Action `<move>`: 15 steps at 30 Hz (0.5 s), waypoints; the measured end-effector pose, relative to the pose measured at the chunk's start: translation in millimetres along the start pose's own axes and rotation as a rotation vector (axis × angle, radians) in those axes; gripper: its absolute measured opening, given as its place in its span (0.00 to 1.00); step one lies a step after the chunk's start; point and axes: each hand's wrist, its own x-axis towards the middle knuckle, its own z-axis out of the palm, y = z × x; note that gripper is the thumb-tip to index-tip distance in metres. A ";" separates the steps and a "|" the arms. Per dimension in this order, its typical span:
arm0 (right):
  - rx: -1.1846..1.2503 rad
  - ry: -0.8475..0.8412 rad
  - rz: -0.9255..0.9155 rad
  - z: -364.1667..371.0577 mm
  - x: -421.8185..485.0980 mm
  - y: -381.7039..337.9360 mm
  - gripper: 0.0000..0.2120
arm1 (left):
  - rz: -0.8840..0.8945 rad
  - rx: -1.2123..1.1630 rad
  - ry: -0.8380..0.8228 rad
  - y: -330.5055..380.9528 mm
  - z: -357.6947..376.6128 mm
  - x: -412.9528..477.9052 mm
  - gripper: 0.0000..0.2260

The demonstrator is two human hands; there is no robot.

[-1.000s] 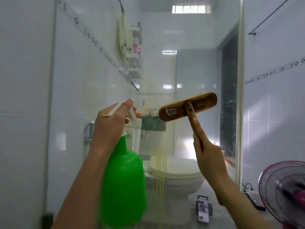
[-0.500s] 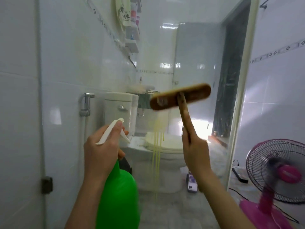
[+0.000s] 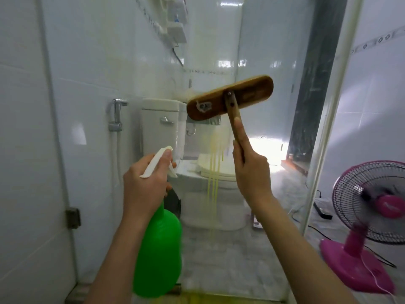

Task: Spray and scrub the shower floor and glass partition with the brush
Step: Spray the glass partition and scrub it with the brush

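Spray bottle (image 3: 157, 255) lowered, left hand (image 3: 143, 185) gripping; right hand (image 3: 252, 174) grips brush (image 3: 230, 99) handle below head.

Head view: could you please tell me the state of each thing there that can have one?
Bottle, held at the neck by the left grip, a finger on its white sprayer.
Brush, raised, bristles turned to the glass, handle held by the right grip.
Glass, yellow streaks running down it.
Toilet, lid down.
Fan, blurred; cannot tell whether it runs.
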 end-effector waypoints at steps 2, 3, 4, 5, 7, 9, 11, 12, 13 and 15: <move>0.006 0.013 -0.018 4.3 11.1 -0.8 0.24 | 0.001 0.037 -0.007 -5.5 2.7 -1.6 0.12; 0.000 0.001 -0.015 3.8 -2.0 4.5 0.24 | 0.001 0.040 -0.006 -7.1 2.9 -2.3 0.12; -0.002 -0.022 0.000 1.3 -26.6 13.1 0.24 | 0.001 0.038 -0.002 -8.7 2.4 -2.3 0.12; -0.008 -0.044 0.028 -2.5 -57.0 23.3 0.24 | -0.001 0.037 -0.001 -10.3 1.5 -1.4 0.12; 0.005 -0.084 0.111 -12.6 -113.4 34.5 0.25 | -0.013 0.023 -0.002 -13.5 -1.2 -0.3 0.13; 0.043 -0.076 0.122 -10.0 -126.0 34.3 0.25 | -0.035 -0.003 -0.007 -19.8 -3.9 1.4 0.13; 0.081 -0.031 0.077 3.6 -95.0 20.5 0.24 | -0.056 0.007 -0.024 -25.1 -5.0 1.8 0.14; 0.090 -0.013 0.058 12.9 -72.4 11.6 0.24 | -0.057 0.010 -0.033 -26.6 -5.6 1.8 0.14; 0.103 -0.010 0.041 20.9 -51.9 2.8 0.24 | -0.056 0.013 -0.038 -27.4 -5.8 2.1 0.15; 0.106 -0.009 0.034 30.5 -38.9 -2.1 0.24 | -0.056 0.020 -0.045 -26.5 -6.8 1.0 0.15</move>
